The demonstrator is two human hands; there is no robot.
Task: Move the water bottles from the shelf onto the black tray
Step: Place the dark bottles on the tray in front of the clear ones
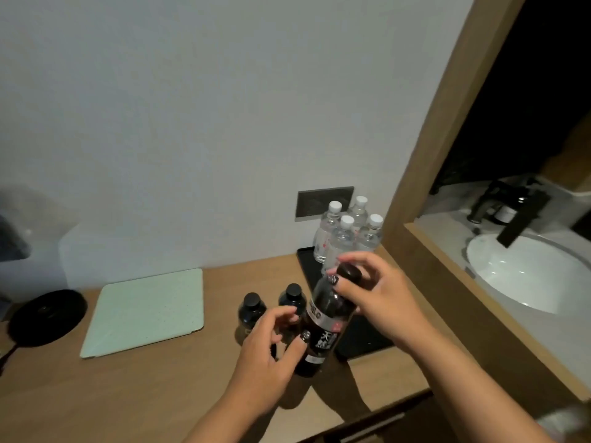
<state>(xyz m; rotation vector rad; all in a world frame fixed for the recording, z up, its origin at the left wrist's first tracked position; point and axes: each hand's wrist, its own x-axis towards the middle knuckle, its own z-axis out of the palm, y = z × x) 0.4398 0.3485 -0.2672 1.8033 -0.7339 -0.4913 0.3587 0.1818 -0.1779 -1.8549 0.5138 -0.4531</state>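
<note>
At the centre of the frame a dark bottle with a black cap and a grey-and-black label is tilted, its cap leaning toward the upper right, and both hands are on it. The right hand grips it at the neck, fingers curled just under the cap; the left hand wraps loosely round the lower body, thumb pressed on the label. The bottle's base hangs over the wooden bench, at the near left edge of the black tray. Two more dark bottles stand upright on the bench just left of the held one, partly hidden by the left fingers. At the far end of the tray, right of centre, four clear bottles with white caps stand clustered against the wall below a grey socket plate. A pale green mat lies flat at lower left, with a round black object beside it. A white basin and dark tap sit at the right edge.
</note>
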